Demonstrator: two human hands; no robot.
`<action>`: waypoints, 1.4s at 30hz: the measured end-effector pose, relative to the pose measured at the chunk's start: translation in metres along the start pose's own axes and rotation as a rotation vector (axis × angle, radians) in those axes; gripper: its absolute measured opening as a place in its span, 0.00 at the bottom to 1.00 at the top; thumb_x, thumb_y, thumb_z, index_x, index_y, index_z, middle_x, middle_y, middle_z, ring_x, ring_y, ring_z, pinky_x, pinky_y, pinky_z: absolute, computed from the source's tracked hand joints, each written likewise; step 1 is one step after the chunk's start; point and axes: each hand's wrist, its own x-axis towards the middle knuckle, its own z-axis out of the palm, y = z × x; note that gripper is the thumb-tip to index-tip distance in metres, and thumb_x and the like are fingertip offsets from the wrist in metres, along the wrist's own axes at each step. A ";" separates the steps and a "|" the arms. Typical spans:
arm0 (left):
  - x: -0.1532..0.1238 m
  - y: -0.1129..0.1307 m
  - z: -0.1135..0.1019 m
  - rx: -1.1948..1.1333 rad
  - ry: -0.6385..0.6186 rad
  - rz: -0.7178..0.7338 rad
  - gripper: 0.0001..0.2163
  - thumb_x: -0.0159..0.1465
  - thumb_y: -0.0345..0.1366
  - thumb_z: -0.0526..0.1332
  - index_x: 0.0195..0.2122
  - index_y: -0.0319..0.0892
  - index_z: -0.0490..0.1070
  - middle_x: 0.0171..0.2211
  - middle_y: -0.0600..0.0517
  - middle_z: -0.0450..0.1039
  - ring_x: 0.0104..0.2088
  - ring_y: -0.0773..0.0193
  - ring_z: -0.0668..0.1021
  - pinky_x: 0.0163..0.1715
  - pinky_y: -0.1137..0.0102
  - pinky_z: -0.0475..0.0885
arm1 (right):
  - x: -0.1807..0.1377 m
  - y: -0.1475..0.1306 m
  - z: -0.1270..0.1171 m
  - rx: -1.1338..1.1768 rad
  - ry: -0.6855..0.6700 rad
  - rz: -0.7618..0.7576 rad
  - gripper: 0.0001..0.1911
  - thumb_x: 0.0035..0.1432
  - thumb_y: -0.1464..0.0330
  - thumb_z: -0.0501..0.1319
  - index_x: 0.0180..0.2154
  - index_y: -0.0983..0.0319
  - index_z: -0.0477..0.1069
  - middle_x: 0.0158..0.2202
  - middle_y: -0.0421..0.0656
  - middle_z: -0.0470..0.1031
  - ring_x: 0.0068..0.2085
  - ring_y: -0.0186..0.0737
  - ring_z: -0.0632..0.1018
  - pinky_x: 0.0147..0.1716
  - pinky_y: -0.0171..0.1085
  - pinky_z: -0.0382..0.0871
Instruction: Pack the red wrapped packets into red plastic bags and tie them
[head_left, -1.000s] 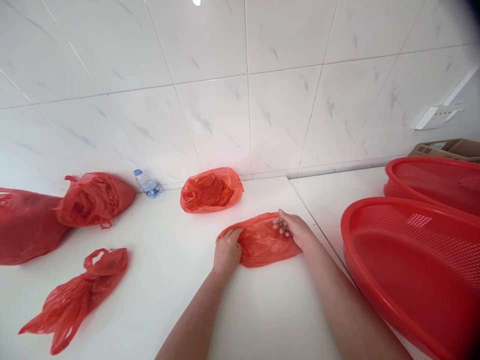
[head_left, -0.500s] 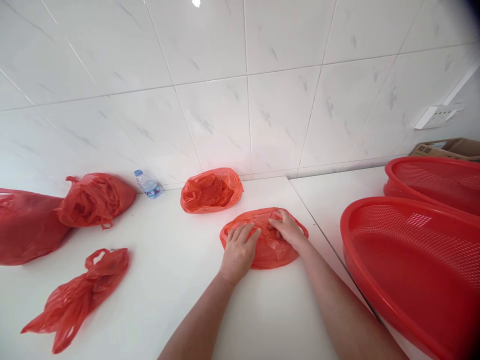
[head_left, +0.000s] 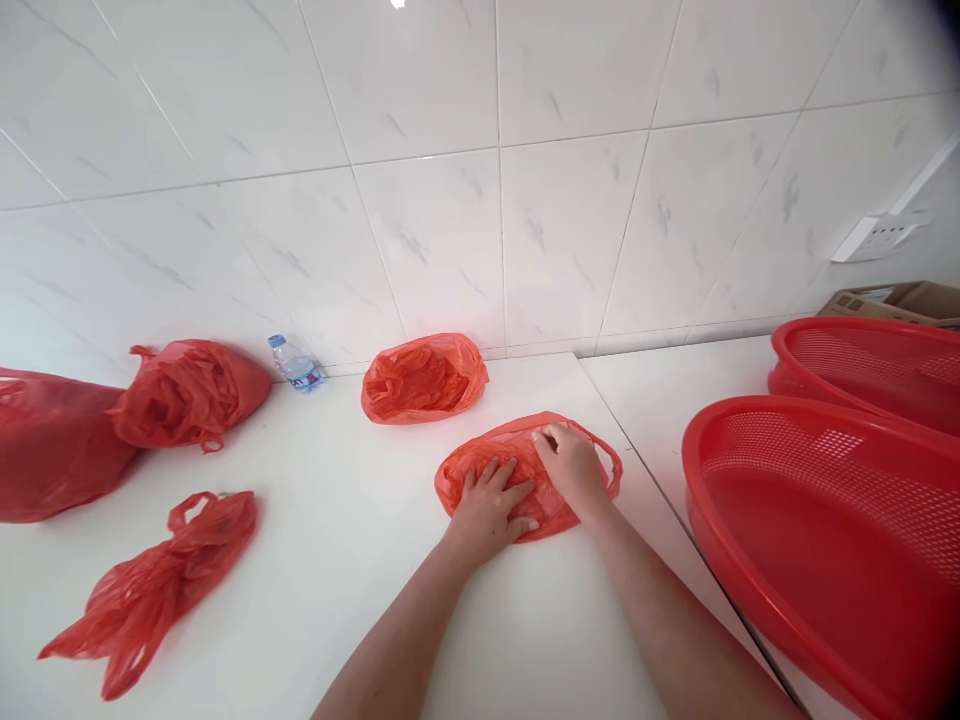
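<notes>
A red plastic bag [head_left: 551, 517] lies rolled open on the white table, its rim forming an oval and one loop handle sticking out at the right. My left hand [head_left: 489, 503] presses on its crumpled inside with the fingers spread. On the bag's right side my right hand [head_left: 574, 462] is closed, thumb and fingers pinching the thin film; the exact grip is partly hidden by the hand. Just behind, near the wall, sits a similar rolled-open red bag [head_left: 426, 380], touched by neither hand.
Two red mesh baskets [head_left: 757, 505] stand at the right, before a cardboard box [head_left: 900, 300]. At left are a flattened red bag [head_left: 161, 595], a bunched red bag [head_left: 199, 393], a full-looking red bag [head_left: 60, 450] and a water bottle [head_left: 295, 363]. A tiled wall [head_left: 427, 230] bounds the back.
My left hand has flattened and spread its fingers lower on the bag. My right hand has curled closed, and the bag's right handle now shows beside it.
</notes>
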 end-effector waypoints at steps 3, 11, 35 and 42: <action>-0.001 0.000 -0.001 -0.015 0.017 0.022 0.25 0.59 0.49 0.59 0.58 0.56 0.62 0.63 0.47 0.55 0.63 0.40 0.56 0.56 0.38 0.51 | -0.007 -0.009 0.007 -0.171 0.077 -0.177 0.15 0.63 0.61 0.48 0.38 0.59 0.71 0.39 0.47 0.74 0.41 0.44 0.73 0.40 0.40 0.64; -0.001 -0.007 -0.017 0.028 0.363 0.042 0.11 0.64 0.36 0.55 0.45 0.45 0.72 0.43 0.47 0.75 0.45 0.57 0.74 0.48 0.58 0.67 | -0.007 0.008 0.020 -0.396 -0.213 -0.226 0.27 0.61 0.52 0.49 0.56 0.59 0.64 0.58 0.51 0.63 0.58 0.52 0.63 0.53 0.48 0.55; -0.016 -0.064 -0.037 -0.294 0.532 -0.606 0.08 0.58 0.29 0.52 0.34 0.45 0.69 0.34 0.53 0.74 0.27 0.67 0.73 0.28 0.72 0.68 | -0.006 0.006 0.017 -0.377 -0.257 -0.199 0.21 0.60 0.56 0.52 0.52 0.56 0.66 0.56 0.46 0.65 0.56 0.49 0.64 0.53 0.46 0.54; -0.015 -0.043 -0.041 -0.104 0.407 -0.392 0.19 0.55 0.39 0.61 0.49 0.48 0.66 0.33 0.54 0.72 0.31 0.64 0.74 0.29 0.71 0.67 | -0.006 0.010 0.021 -0.399 -0.253 -0.192 0.23 0.60 0.55 0.52 0.54 0.57 0.65 0.60 0.47 0.61 0.60 0.50 0.60 0.56 0.48 0.50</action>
